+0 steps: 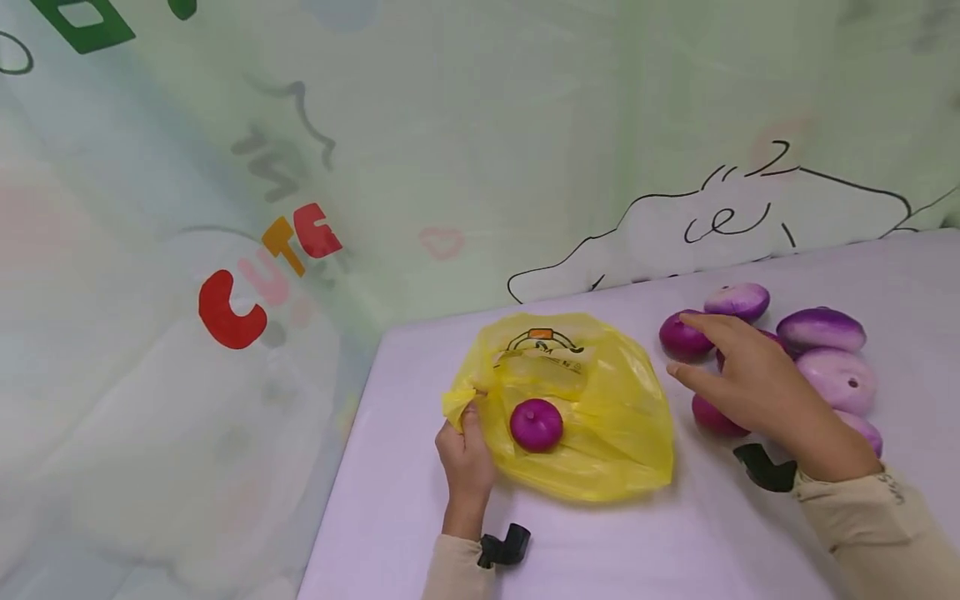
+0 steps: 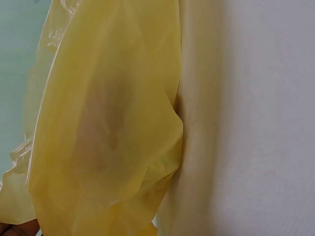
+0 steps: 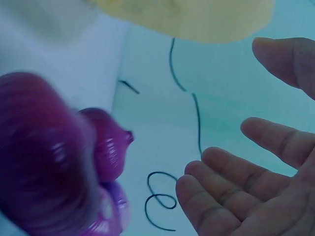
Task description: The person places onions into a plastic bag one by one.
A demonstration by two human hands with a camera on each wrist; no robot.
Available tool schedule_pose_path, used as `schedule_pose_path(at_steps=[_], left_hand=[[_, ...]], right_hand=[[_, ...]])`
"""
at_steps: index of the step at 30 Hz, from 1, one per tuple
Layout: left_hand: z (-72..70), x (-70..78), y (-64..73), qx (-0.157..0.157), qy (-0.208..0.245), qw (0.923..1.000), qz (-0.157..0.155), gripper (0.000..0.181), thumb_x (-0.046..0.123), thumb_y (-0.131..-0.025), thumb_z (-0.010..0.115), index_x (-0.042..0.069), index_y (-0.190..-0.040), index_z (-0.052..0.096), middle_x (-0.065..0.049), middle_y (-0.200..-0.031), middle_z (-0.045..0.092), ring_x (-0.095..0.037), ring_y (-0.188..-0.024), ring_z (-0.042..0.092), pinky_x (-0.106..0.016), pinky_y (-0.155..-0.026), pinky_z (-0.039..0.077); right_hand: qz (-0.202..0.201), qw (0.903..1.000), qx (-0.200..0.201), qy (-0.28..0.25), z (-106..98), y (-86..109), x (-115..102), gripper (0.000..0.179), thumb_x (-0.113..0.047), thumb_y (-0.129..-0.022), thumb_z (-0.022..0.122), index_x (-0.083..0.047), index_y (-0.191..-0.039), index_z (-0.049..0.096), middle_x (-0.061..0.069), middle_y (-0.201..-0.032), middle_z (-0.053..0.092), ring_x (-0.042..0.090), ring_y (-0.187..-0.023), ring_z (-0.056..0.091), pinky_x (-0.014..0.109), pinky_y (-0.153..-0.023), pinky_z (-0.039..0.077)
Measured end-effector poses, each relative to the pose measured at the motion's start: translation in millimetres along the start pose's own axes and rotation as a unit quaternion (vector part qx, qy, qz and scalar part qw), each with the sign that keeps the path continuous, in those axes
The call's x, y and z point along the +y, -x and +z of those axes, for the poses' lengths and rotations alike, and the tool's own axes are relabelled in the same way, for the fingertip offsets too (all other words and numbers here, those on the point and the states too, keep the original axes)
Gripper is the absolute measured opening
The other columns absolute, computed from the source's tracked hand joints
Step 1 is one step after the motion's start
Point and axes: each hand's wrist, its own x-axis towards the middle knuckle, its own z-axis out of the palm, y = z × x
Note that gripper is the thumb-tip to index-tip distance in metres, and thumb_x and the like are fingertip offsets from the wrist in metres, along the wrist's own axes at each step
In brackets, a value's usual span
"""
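In the head view, your left hand (image 1: 467, 458), just below the middle of the frame, pinches the gathered left edge of a yellow bag (image 1: 611, 442) spread on the pale table (image 1: 390, 500). A magenta onion-shaped piece (image 1: 536, 425) lies against the plastic in the bag's lower left part; you cannot tell whether it sits inside or on top. At right of centre, your right hand (image 1: 765, 383) reaches over a cluster of purple pieces (image 1: 836, 379), thumb and fingers spread apart. A backdrop (image 1: 465, 167) with drawings and coloured letters fills the upper and left parts. In the left wrist view, yellow plastic covers the left and middle, with a blurred dark patch you cannot identify; part of your hand shows at the lower left corner. In the right wrist view, your fingers at the right are extended and grasp nothing, apart from the magenta pieces at the left; yellow plastic shows along the top.
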Motion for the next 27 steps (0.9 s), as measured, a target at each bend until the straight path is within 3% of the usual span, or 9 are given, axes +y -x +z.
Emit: schedule_pose_path(at_steps=[5,11,21,27], left_hand=[[-1.3,0.9,0.0,0.006,0.008,0.9999,0.007,0.028,0.011,-0.109,0.049,-0.004,-0.110,0.072,-0.014,-0.108,0.075,-0.022,-0.092,0.067,-0.023,-0.087,0.057],[-0.1,2.4,2.0,0.002,0.002,1.0000,-0.004,0.028,0.011,-0.109,0.049,-0.005,-0.111,0.071,-0.015,-0.111,0.075,-0.023,-0.094,0.068,-0.021,-0.089,0.056],[-2.7,4.8,0.7,-0.006,0.008,0.9996,-0.025,0.030,0.012,-0.110,0.047,-0.007,-0.118,0.069,-0.015,-0.118,0.074,-0.022,-0.102,0.068,-0.019,-0.095,0.054],[0.2,6.4,1.3,-0.004,0.014,0.9998,-0.010,0.029,0.010,-0.110,0.047,-0.006,-0.115,0.070,-0.016,-0.117,0.074,-0.026,-0.108,0.068,-0.018,-0.098,0.052]], right_hand=[[0.015,0.9991,-0.035,0.019,6,6.2,12,0.076,-0.031,-0.092,0.080,0.010,-0.147,0.048,0.035,-0.139,0.053,0.049,-0.116,0.054,0.072,-0.103,0.041],[0.040,0.9964,-0.070,0.027,8,17.0,24,0.079,-0.031,-0.091,0.080,0.010,-0.148,0.046,0.039,-0.144,0.048,0.056,-0.132,0.044,0.074,-0.107,0.034],[0.020,0.9966,-0.072,0.037,21,21.9,37,0.074,-0.023,-0.084,0.084,0.010,-0.142,0.053,0.042,-0.138,0.048,0.057,-0.125,0.048,0.074,-0.103,0.039],[0.031,0.9925,-0.102,0.061,28,23.7,43,0.078,-0.023,-0.077,0.089,0.013,-0.137,0.055,0.044,-0.136,0.047,0.059,-0.123,0.048,0.075,-0.102,0.040]])
